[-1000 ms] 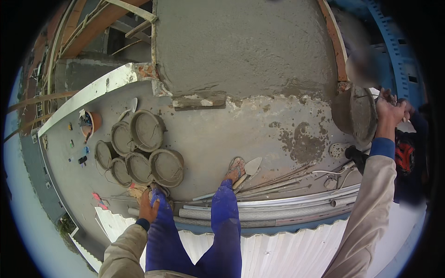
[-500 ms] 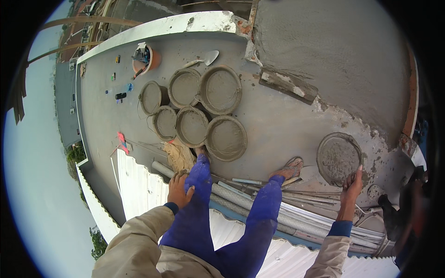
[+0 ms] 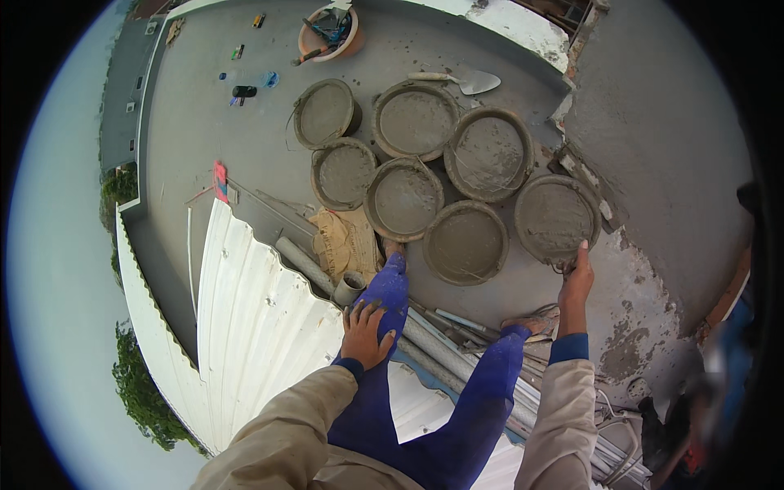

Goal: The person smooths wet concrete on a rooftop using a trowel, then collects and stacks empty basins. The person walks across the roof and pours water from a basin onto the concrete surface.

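Observation:
My right hand [image 3: 576, 282] grips the near rim of a dark round bucket [image 3: 559, 219] filled with wet grey mortar. That bucket stands at the right end of a cluster, close beside another mortar bucket [image 3: 465, 242] and a larger one [image 3: 490, 153]. Several more full buckets, among them one in the middle [image 3: 403, 198] and one at the far left [image 3: 324, 114], sit close together. Their thin wire handles hang at the rims. On my left knee rests my left hand [image 3: 367, 333], fingers spread, holding nothing.
A trowel [image 3: 476, 82] lies beyond the buckets, near an orange tub [image 3: 351, 39] of tools. Pipes [image 3: 437, 347] and white corrugated sheets [image 3: 261, 286] lie around my legs. A broken concrete edge [image 3: 584, 173] borders wet cement [image 3: 661, 139]. Another person [image 3: 710, 392] is at the right, blurred.
The bucket in my right hand has moved left and away from me, up against the cluster. The view has shifted too. My left hand stays on my knee.

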Demonstrator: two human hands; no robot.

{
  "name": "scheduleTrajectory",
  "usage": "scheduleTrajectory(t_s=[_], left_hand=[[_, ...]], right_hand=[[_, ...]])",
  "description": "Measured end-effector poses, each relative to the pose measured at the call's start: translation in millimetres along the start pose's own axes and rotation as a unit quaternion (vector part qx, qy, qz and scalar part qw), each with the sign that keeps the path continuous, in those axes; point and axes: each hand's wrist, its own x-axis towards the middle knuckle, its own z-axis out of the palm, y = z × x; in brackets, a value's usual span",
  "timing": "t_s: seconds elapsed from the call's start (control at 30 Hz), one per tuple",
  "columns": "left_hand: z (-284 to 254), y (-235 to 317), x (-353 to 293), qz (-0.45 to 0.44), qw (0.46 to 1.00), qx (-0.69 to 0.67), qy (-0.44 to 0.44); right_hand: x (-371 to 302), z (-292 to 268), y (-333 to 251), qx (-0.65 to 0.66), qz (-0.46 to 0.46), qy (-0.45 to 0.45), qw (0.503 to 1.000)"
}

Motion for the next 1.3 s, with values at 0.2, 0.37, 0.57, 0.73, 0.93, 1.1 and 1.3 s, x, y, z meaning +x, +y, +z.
scheduleTrajectory(t_s=[0.2,0.37,0.57,0.73,0.93,1.1,1.3], left_hand=[[-9.6,-28.1,3.3,-0.014,0.998,-0.057,-0.009],[-9.9,-31.9,7.7,-0.026,0.996,-0.081,-0.018],[-2.5,-18.6,15.4,0.014,0.995,-0.098,0.006],[1.7,3.6,30.7,0.014,0.998,-0.052,-0.021],[7.7,104.6,65.0,0.137,0.988,-0.053,-0.041],[34.7,228.3,81.3,0.230,0.970,-0.044,-0.061],[61.3,323.0,49.0,0.268,0.958,-0.043,-0.092]], right_hand=[[5.2,48.1,13.5,-0.017,0.011,-0.018,1.000],[-15.3,26.8,-0.3,-0.204,0.051,-0.042,0.977],[-24.5,-68.0,2.5,-0.275,0.054,0.088,0.956],[-15.7,-200.7,-8.0,-0.312,0.020,0.186,0.931],[3.3,-356.4,-54.0,-0.219,-0.020,0.284,0.933],[12.2,-468.2,-103.7,-0.098,-0.072,0.345,0.931],[-5.4,-574.7,-186.2,-0.022,-0.077,0.310,0.947]])
